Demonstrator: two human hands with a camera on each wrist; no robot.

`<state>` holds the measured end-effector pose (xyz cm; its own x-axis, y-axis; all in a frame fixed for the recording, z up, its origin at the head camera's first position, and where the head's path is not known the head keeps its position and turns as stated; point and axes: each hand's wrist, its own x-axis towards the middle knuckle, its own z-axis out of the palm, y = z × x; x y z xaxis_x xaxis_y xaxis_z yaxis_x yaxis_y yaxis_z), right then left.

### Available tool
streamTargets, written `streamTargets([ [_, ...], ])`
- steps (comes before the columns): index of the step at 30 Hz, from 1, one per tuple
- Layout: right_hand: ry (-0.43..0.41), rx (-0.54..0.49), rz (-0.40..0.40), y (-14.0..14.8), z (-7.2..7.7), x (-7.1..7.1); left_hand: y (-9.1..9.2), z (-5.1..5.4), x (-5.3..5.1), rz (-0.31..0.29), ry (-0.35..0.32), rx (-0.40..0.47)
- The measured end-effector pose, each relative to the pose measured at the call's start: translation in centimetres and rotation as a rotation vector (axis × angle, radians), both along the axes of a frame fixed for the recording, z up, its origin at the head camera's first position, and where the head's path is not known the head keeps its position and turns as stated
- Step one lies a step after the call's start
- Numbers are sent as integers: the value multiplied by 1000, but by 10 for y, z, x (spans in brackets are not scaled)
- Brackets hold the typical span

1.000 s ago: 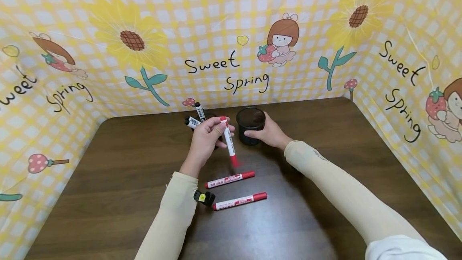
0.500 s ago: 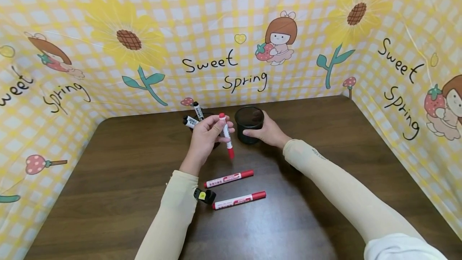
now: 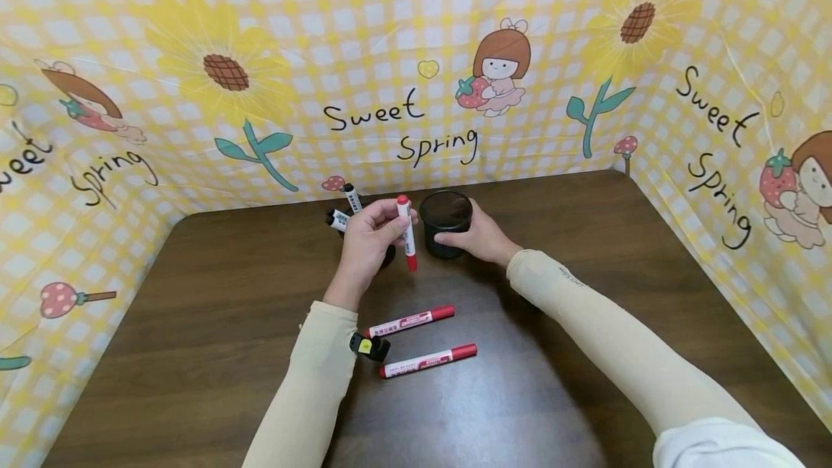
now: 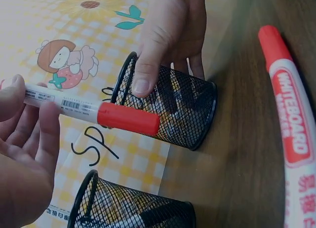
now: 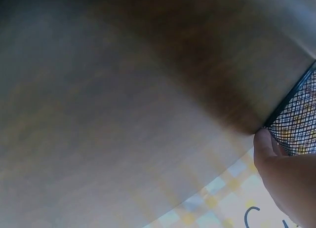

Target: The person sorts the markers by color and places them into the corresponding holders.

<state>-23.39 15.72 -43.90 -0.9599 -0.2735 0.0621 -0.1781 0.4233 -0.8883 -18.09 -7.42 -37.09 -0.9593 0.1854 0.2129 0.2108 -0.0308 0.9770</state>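
Observation:
Between thumb and fingers, my left hand (image 3: pixel 369 243) pinches a red-capped white marker (image 3: pixel 408 237) near its upper end, the other end pointing down. Around the right side of a black mesh cup (image 3: pixel 443 237) curls my right hand (image 3: pixel 486 234), thumb on its front; the cup stands upright. In the left wrist view the held marker (image 4: pixel 79 107) is in front of that mesh cup (image 4: pixel 182 104), and whether they touch I cannot tell. A second mesh cup (image 4: pixel 143 208), partly hidden behind my left hand in the head view, holds black-capped markers (image 3: pixel 339 220).
Two red-capped markers lie on the brown table (image 3: pixel 227 352) nearer the front, one (image 3: pixel 411 321) behind the other (image 3: pixel 429 361). A yellow checked cloth (image 3: pixel 312 35) with printed flowers and figures surrounds the back and sides.
My left hand has raised the red marker and drawn it back toward the cups, its lower end now off the tabletop area it hung over. My right hand keeps its grip on the cup.

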Motion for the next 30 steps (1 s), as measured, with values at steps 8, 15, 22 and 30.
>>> streamTargets([
  [8,5,1,-10,0,-1,-2,10,7,-12,61,75,-27],
  [15,4,8,-14,-1,-1,-2,24,18,-29,116,107,-68],
  [22,3,5,-15,-1,-4,-3,40,21,-45,124,120,40],
  [30,5,8,-20,-2,-3,-3,49,20,-52,145,176,85],
])
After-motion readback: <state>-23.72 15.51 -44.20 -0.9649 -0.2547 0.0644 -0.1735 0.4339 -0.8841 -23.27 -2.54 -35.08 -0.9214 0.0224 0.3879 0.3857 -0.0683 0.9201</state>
